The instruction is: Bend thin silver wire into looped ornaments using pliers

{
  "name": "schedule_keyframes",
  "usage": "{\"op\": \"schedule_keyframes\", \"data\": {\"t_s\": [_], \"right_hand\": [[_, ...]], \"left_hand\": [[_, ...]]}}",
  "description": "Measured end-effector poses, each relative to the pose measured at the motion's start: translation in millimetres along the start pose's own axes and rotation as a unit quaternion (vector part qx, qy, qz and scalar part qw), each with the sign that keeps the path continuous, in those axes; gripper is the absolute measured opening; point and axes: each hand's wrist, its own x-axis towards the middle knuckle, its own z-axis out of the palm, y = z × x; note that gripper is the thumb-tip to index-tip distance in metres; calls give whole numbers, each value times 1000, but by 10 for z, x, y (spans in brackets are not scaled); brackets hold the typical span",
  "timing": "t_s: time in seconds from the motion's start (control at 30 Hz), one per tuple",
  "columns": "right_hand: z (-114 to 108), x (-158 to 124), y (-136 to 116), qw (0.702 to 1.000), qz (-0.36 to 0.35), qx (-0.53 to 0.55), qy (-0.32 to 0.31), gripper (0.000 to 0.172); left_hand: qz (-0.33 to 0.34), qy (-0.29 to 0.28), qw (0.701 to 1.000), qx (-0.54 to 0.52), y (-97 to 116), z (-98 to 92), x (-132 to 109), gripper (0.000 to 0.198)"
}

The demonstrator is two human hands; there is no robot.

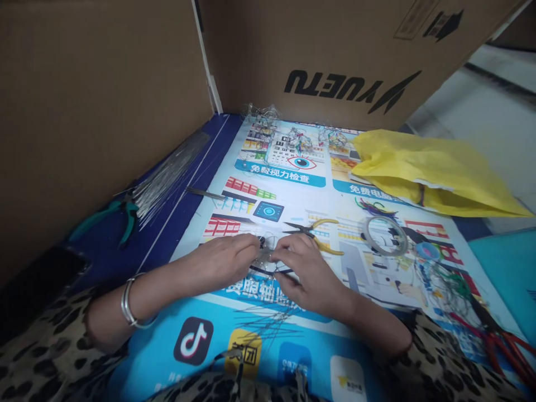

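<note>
My left hand (234, 255) is closed, with its fingertips pinched at a small tangle of thin wire (264, 258). From the other side my right hand (312, 274) grips the same wire tangle between thumb and fingers. Its exact shape is blurred and partly covered by the fingers. Just behind my right hand lie yellow-handled pliers (320, 230), touched by neither hand's grip. Several loose straight wires (272, 324) are spread on the printed sheet (226, 312) in front of my hands.
Cardboard walls (251, 56) close off the back and left. Left lie a bundle of wires (167, 173) and teal-handled pliers (113, 218). Right are a tape roll (386, 235), a yellow bag (439, 167), tangled wires (444, 285) and red-handled tools (498, 340). Wire pieces (301, 137) lie at the back.
</note>
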Motion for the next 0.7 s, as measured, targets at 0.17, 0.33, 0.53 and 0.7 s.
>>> {"op": "schedule_keyframes", "data": {"t_s": [0.17, 0.33, 0.53, 0.7], "right_hand": [[0, 24, -17, 1000, 11, 15, 6, 21], [16, 38, -44, 999, 28, 24, 15, 13], [41, 36, -81, 998, 46, 29, 35, 10], [41, 34, -91, 998, 45, 26, 30, 14]], "left_hand": [[25, 21, 999, 8, 14, 18, 2, 17], [15, 41, 999, -7, 29, 39, 2, 16], [-50, 61, 988, -130, 44, 50, 7, 26], [-87, 74, 963, -243, 63, -16, 26, 24]]}}
